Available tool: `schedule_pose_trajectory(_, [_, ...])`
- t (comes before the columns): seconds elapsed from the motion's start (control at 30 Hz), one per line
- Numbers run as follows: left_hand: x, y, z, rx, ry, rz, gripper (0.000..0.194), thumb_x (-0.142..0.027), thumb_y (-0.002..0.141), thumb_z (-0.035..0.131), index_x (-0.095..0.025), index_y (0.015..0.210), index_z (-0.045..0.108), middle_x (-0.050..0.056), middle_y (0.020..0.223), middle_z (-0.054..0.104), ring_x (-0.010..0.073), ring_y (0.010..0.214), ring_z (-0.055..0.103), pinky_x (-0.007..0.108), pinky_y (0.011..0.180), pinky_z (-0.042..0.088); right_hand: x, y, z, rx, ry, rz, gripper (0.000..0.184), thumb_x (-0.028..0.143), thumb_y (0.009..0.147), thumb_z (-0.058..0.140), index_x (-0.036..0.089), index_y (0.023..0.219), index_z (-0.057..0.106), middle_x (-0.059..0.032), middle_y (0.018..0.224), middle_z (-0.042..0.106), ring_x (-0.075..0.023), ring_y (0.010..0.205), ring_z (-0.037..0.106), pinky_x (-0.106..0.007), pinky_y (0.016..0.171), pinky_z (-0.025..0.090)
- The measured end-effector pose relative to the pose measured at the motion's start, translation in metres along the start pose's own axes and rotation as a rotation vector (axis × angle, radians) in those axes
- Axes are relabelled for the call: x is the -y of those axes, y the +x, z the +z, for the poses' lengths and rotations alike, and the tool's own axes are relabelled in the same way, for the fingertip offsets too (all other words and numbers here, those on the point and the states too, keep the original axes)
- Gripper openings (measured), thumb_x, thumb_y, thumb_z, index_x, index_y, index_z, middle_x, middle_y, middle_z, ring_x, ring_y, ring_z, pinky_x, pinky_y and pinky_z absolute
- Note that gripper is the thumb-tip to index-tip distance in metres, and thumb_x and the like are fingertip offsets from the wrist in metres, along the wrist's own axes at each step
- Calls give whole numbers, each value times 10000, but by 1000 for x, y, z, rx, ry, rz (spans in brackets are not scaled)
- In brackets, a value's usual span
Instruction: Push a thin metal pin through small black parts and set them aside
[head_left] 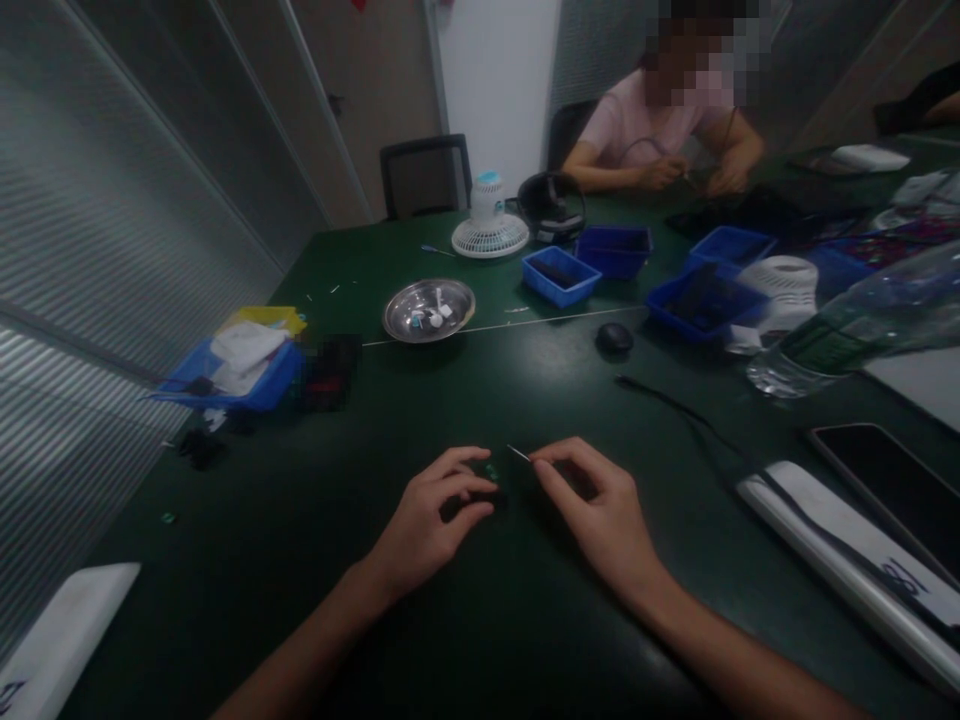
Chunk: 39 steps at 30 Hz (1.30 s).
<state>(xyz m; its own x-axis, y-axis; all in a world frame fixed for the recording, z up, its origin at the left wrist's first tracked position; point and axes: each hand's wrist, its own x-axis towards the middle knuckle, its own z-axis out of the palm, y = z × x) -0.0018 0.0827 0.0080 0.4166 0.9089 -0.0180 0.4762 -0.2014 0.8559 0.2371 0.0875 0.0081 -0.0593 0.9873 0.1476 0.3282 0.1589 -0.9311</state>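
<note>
- The dark green desk point(262, 540) is smooth, with a soft sheen and a thin pale line running across it
- A round, shiny metal bowl point(395, 318) stands beyond the hands with small white pieces inside
- A white plastic fan with a ribbed round grille point(491, 238) stands behind it, and a blue rectangular plastic tray point(262, 394) at left carries crumpled white material point(247, 343)
- The right hand point(592, 505) has thumb and forefinger pinched together on a thin, pale, straight sliver point(517, 453), whose free end points toward the left hand
- The left hand point(439, 510) is half curled, its fingers spaced apart beside a tiny green piece point(492, 472); I cannot tell whether they grip it
- Both small things sit between the two hands, near the middle of the desk
- Something dark by the left thumb merges with the desk, its shape hard to make out
- The clear plastic bottle with a green label point(817, 345) is cut off at the right edge, and a pixelated patch hides the head of a person in pink point(645, 125) across the desk
</note>
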Motion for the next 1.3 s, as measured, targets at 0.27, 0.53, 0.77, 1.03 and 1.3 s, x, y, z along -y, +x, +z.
schedule_pose_trajectory(0.27, [0,0,0,47,366,184,270,-186,1017,590,-259,1263,675,56,1461,630,263,1399,507,522,1166,432,0,0,1,2,24,9,178,353,992,640,221,929,741,-41,954,733,-217,877,683,-348,782,494])
schedule_pose_trajectory(0.53, [24,-34,-29,-84,517,212,317,-197,1033,549,-257,1324,662,64,1261,717,214,1149,687,381,1003,579,-1,0,-2,22,-7,33,204,381,999,623,226,965,752,-47,986,736,-220,870,678,-348,753,492])
schedule_pose_trajectory(0.77, [97,-108,-130,-547,784,-115,324,-451,1009,559,-278,1236,712,41,1271,726,270,1100,732,431,1008,576,0,0,-4,47,-7,28,211,381,1005,612,227,978,753,-54,991,736,-220,863,677,-350,746,512])
schedule_pose_trajectory(1.03, [128,-134,-185,-736,1079,-172,301,-446,983,508,-289,1033,760,-11,1116,780,245,947,750,321,744,581,-3,0,-4,65,-19,32,213,387,1010,603,235,991,752,-50,1024,738,-219,878,683,-349,749,521])
schedule_pose_trajectory(1.3, [131,-135,-186,-732,993,-163,341,-522,974,492,-311,1028,754,-29,1114,784,234,977,743,315,769,582,-2,0,-4,52,-11,18,207,375,1006,613,230,964,753,-55,993,741,-223,883,688,-349,762,529])
